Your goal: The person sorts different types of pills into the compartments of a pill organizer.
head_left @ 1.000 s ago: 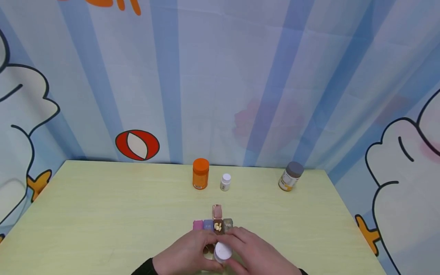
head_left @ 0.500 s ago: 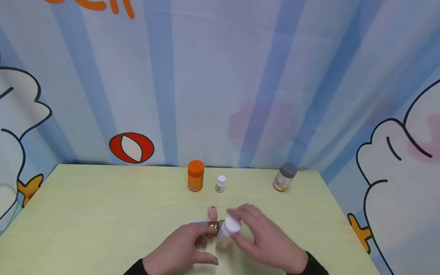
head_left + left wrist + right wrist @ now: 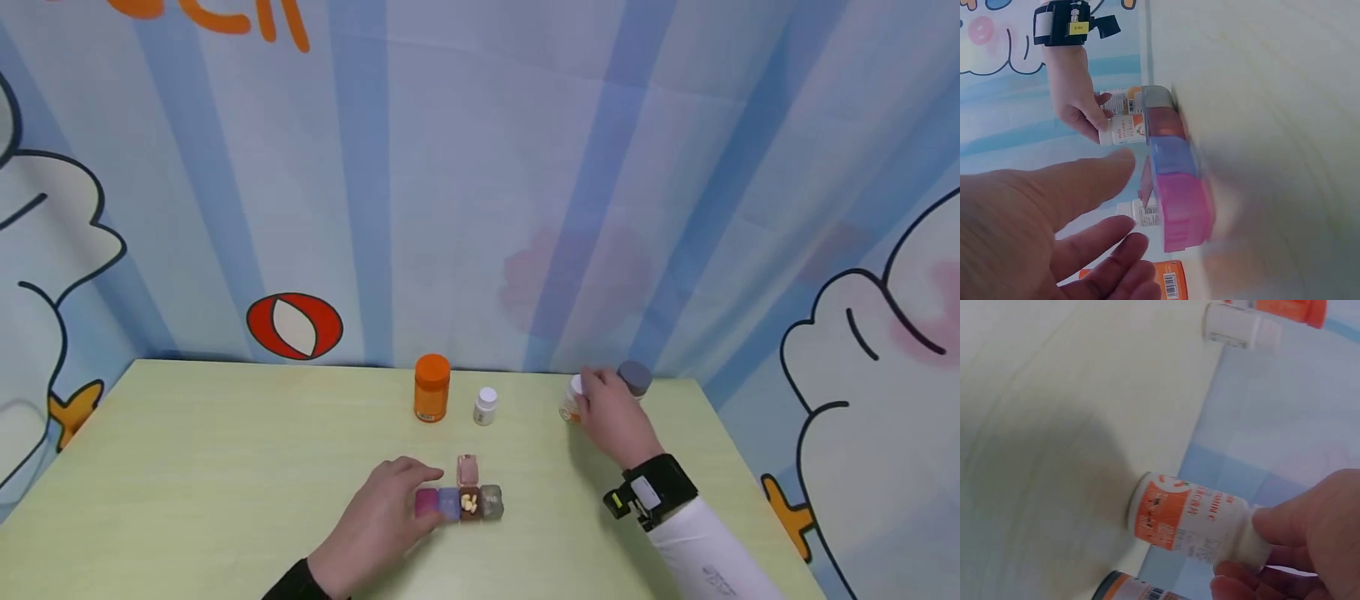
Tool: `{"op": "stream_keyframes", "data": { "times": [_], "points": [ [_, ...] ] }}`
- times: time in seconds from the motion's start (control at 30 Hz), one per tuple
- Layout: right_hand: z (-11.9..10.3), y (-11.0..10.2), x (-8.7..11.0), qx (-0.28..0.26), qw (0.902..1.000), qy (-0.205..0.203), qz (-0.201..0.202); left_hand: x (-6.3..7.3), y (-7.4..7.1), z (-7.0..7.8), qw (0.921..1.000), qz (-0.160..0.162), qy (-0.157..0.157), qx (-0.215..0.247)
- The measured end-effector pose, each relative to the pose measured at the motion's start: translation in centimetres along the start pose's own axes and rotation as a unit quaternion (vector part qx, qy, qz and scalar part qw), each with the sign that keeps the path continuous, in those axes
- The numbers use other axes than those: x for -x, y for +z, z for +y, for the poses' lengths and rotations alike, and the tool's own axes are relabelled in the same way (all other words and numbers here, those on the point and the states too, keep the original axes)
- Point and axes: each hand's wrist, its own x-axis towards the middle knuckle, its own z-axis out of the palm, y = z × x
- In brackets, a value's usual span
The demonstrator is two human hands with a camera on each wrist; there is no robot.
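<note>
At the back right of the table, my right hand point(image 3: 618, 421) pinches the white cap of a vitamin C bottle point(image 3: 1188, 519) with an orange and white label. The bottle stands upright, at or very near the tabletop. My left hand point(image 3: 386, 508) is beside the pill organizer point(image 3: 448, 503), thumb and fingers spread around its pink end. In the left wrist view the fingers are apart from the pink compartment point(image 3: 1186, 212); whether any fingertip touches it is unclear. One pink lid point(image 3: 467, 470) stands raised behind a brown compartment point(image 3: 470, 502) holding pale yellow pills.
An orange bottle point(image 3: 432, 388) and a small white bottle point(image 3: 485, 406) stand at the back middle. A grey-capped bottle point(image 3: 635, 377) is just right of the vitamin C bottle, partly behind my right hand. A printed curtain point(image 3: 450, 183) hangs behind the table point(image 3: 247, 467).
My right hand has carried the white-capped vitamin C bottle from the organizer to the back right, beside the grey-capped bottle. My left hand has moved slightly left, so the organizer shows more fully.
</note>
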Motion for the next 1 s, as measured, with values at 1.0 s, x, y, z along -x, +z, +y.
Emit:
{"op": "stream_keyframes", "data": {
  "times": [1.0],
  "points": [
    [-10.3,3.8,6.6,-0.230,0.9559,-0.121,-0.136,0.0,0.4,-1.0,0.9994,-0.032,0.001,0.011]
  ]
}}
